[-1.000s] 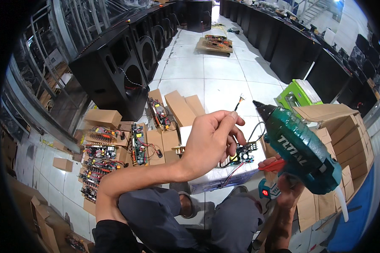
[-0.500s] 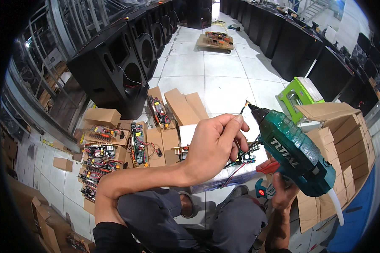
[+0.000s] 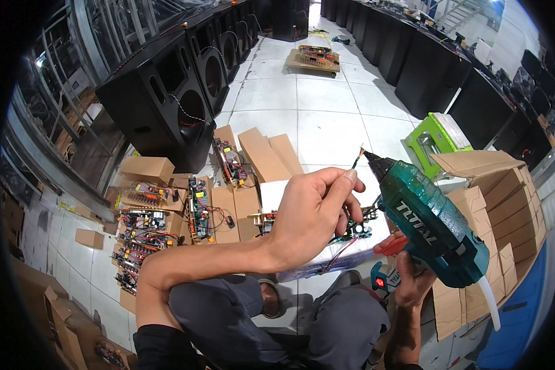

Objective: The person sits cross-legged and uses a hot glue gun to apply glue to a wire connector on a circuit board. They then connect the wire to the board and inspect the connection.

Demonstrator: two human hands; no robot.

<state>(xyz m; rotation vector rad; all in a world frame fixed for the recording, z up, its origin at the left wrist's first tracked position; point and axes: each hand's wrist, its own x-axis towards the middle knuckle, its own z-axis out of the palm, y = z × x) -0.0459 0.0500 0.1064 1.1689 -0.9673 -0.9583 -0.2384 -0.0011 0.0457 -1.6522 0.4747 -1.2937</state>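
Observation:
Between thumb and forefinger, my left hand pinches a thin dark cable whose end points up. My right hand is wrapped round the handle of a teal glue gun, with fingers at its red trigger. The black nozzle of the gun is at the cable's tip; whether they touch I cannot tell. A white glue stick sticks out of the gun's back end. Below my left hand, a circuit board with wires lies on a white wrapped block, partly hidden by the hand.
Several circuit boards lie on cardboard at the left. An open cardboard box stands at the right, with a green step stool beyond it. Black speaker cabinets line both sides; a board-laden wooden dolly sits farther off.
Both hands keep nearly the same pose, the nozzle still at the cable's tip. The whole view has shifted slightly.

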